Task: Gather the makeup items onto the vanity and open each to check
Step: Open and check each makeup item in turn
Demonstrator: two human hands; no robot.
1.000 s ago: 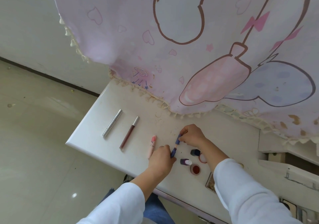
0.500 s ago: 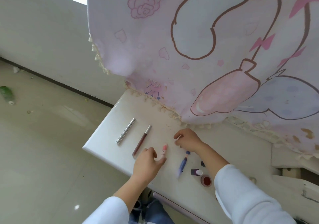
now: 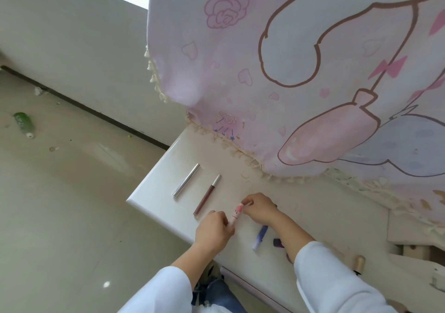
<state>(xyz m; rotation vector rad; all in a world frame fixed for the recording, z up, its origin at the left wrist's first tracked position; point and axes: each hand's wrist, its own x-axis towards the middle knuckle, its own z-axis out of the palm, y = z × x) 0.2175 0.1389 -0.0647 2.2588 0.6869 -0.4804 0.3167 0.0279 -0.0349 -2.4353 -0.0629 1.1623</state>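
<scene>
A pink lip tube [image 3: 236, 214] is held between both hands just above the white vanity top [image 3: 325, 216]. My left hand [image 3: 213, 230] grips its lower end and my right hand [image 3: 258, 208] pinches its upper end. A silver tube [image 3: 186, 183] and a brown lip gloss with a silver cap [image 3: 207, 194] lie side by side to the left. A blue tube [image 3: 260, 236] lies on the vanity under my right forearm. A small dark bottle [image 3: 278, 243] lies beside it, partly hidden by the arm.
A pink cartoon-print cloth [image 3: 289, 83] with a tasselled hem hangs over the back of the vanity. A gold cap [image 3: 358, 263] stands near the front right. A green bottle [image 3: 23, 123] lies on the tiled floor at left. The vanity's left corner [image 3: 128, 200] is close.
The blue tube has been put down on the vanity. Both hands moved left and took hold of the pink lip tube. The camera view has shifted up and left.
</scene>
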